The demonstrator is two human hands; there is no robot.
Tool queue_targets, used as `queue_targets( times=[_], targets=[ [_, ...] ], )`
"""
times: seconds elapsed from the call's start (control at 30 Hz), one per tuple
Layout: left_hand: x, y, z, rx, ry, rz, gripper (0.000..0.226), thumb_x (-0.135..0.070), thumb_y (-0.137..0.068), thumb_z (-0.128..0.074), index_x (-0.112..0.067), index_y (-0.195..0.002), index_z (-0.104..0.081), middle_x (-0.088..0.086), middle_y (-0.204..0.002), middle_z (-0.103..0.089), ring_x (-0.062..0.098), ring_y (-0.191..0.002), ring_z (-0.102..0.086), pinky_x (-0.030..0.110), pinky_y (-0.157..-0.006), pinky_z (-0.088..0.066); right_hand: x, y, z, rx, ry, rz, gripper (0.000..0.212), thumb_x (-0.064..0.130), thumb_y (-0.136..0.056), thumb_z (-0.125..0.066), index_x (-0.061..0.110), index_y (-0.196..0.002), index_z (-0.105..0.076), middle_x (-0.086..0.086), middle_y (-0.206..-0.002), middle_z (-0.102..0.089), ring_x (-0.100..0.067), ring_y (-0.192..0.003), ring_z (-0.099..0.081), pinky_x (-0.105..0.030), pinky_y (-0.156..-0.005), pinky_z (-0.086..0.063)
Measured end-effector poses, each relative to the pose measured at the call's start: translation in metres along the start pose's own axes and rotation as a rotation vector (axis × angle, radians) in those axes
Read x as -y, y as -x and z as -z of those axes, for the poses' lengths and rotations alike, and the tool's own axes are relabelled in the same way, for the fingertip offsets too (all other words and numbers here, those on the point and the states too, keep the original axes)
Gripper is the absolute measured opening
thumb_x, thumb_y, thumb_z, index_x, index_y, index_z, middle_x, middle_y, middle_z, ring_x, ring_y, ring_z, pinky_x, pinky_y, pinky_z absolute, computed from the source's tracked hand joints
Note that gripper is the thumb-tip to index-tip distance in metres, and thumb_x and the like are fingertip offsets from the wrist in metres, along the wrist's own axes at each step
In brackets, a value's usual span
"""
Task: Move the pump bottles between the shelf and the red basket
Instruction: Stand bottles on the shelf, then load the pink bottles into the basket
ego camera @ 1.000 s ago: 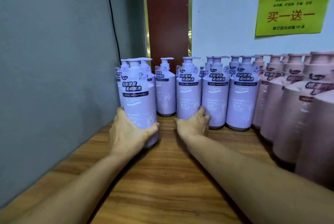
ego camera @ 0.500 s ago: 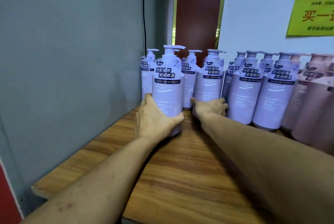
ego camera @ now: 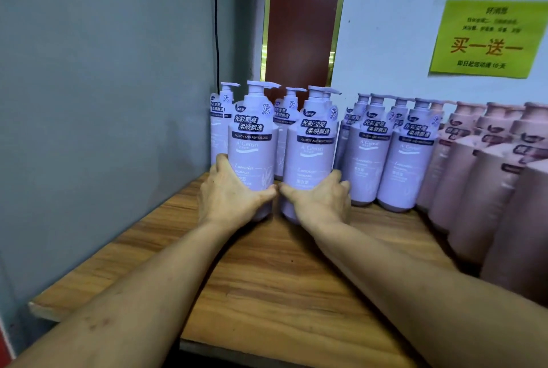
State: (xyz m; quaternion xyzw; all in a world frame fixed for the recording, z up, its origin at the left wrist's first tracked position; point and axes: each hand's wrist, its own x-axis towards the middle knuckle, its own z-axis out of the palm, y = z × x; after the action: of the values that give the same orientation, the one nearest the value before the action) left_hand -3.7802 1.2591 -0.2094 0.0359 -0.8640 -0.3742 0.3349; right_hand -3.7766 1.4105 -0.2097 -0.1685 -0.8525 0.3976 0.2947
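the wooden shelf (ego camera: pixel 267 278) is met first, its bare front part running out from the grey side panel (ego camera: pixel 103 100). further in, two lavender shampoo pump bottles are held upright and side by side, almost touching. the bottle nearer the panel (ego camera: pixel 252 148) is gripped low on its body by the left hand (ego camera: pixel 228 198), thumb wrapped across the front. the bottle farther from the panel (ego camera: pixel 314 157) is gripped the same way by the right hand (ego camera: pixel 320 201). each long axis rises vertically out of its grip, pump uppermost. whether the bases rest on the shelf cannot be told. behind, more lavender bottles (ego camera: pixel 409 160) are ranked away from the panel, then pink bottles (ego camera: pixel 474 189). the red basket is not seen. a pull toward the front, clear of the back rows, is judged necessary.
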Motion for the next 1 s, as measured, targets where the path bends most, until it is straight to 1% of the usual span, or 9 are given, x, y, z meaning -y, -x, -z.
queue_targets(
  times=[0.13,0.33,0.5,0.6,0.7,0.77,0.83,0.9,1.0],
  targets=[
    [-0.006,0.007,0.011,0.034,-0.053,0.014,0.089,-0.071,-0.048,-0.075,-0.015,-0.109,-0.042,0.013,-0.117,-0.063,0.037,-0.109,-0.063,0.041,-0.083,-0.051,-0.002,0.027,0.023,0.018,0.024,0.009,0.101,0.071,-0.057,-0.084,0.011,-0.129,-0.046,-0.017,-0.131,-0.052,-0.039,-0.127,-0.053,-0.043,-0.101,-0.046],
    [-0.009,0.033,0.036,0.057,-0.069,-0.005,0.093,-0.075,-0.047,-0.074,-0.016,-0.111,-0.043,0.012,-0.115,-0.065,0.038,-0.106,-0.064,0.039,-0.078,-0.049,-0.006,0.057,0.053,0.045,0.014,0.028,0.115,0.074,-0.055,-0.083,0.011,-0.142,-0.041,-0.015,-0.132,-0.052,-0.037,-0.126,-0.052,-0.040,-0.102,-0.043],
    [-0.015,0.063,0.060,0.038,-0.051,-0.037,0.091,-0.078,-0.043,-0.073,-0.020,-0.105,-0.040,0.010,-0.111,-0.064,0.037,-0.104,-0.064,0.035,-0.069,-0.040,-0.007,0.077,0.070,0.054,0.032,0.039,0.105,0.074,-0.053,-0.082,0.012,-0.129,-0.046,-0.013,-0.127,-0.053,-0.037,-0.122,-0.054,-0.041,-0.096,-0.045],
    [-0.020,0.079,0.074,0.056,-0.068,-0.046,0.092,-0.080,-0.046,-0.073,-0.019,-0.106,-0.040,0.009,-0.112,-0.063,0.038,-0.105,-0.064,0.036,-0.071,-0.042,-0.009,0.088,0.081,0.072,0.024,0.033,0.102,0.074,-0.052,-0.082,0.013,-0.125,-0.046,-0.013,-0.124,-0.053,-0.038,-0.121,-0.055,-0.041,-0.094,-0.045],
    [-0.021,0.089,0.091,0.109,-0.078,-0.058,0.100,-0.089,-0.043,-0.066,-0.019,-0.111,-0.043,0.009,-0.116,-0.064,0.036,-0.109,-0.063,0.038,-0.076,-0.048,-0.010,0.095,0.093,0.139,-0.062,0.015,0.110,0.074,-0.048,-0.087,0.016,-0.132,-0.046,-0.012,-0.129,-0.051,-0.036,-0.126,-0.054,-0.043,-0.102,-0.046],
    [-0.023,0.089,0.100,0.127,-0.012,-0.062,0.111,-0.096,-0.041,-0.061,-0.023,-0.122,-0.044,0.005,-0.124,-0.064,0.031,-0.115,-0.062,0.037,-0.081,-0.050,-0.004,0.091,0.105,0.161,-0.192,0.044,0.127,0.080,-0.039,-0.085,0.021,-0.143,-0.042,-0.009,-0.138,-0.049,-0.031,-0.133,-0.051,-0.044,-0.109,-0.044],
    [-0.029,0.081,0.105,0.088,0.175,-0.068,0.116,-0.096,-0.042,-0.064,-0.030,-0.135,-0.041,-0.005,-0.133,-0.062,0.019,-0.120,-0.060,0.036,-0.092,-0.050,0.007,0.082,0.116,0.128,-0.303,0.124,0.138,0.086,-0.032,-0.077,0.030,-0.151,-0.035,-0.001,-0.149,-0.046,-0.021,-0.138,-0.048,-0.042,-0.114,-0.042],
    [-0.039,0.070,0.104,0.072,0.351,-0.083,0.110,-0.090,-0.042,-0.072,-0.036,-0.134,-0.043,-0.017,-0.129,-0.062,0.006,-0.117,-0.060,0.036,-0.099,-0.050,0.016,0.072,0.122,0.109,-0.376,0.195,0.131,0.084,-0.037,-0.075,0.036,-0.152,-0.034,0.006,-0.149,-0.052,-0.014,-0.137,-0.051,-0.039,-0.114,-0.042],
    [-0.051,0.061,0.098,0.072,0.443,-0.073,0.087,-0.072,-0.042,-0.084,-0.036,-0.113,-0.049,-0.025,-0.105,-0.065,-0.002,-0.102,-0.064,0.037,-0.095,-0.054,0.021,0.068,0.123,0.135,-0.377,0.243,0.109,0.070,-0.054,-0.086,0.029,-0.147,-0.043,0.007,-0.139,-0.064,-0.018,-0.128,-0.059,-0.038,-0.109,-0.047]
  ],
)
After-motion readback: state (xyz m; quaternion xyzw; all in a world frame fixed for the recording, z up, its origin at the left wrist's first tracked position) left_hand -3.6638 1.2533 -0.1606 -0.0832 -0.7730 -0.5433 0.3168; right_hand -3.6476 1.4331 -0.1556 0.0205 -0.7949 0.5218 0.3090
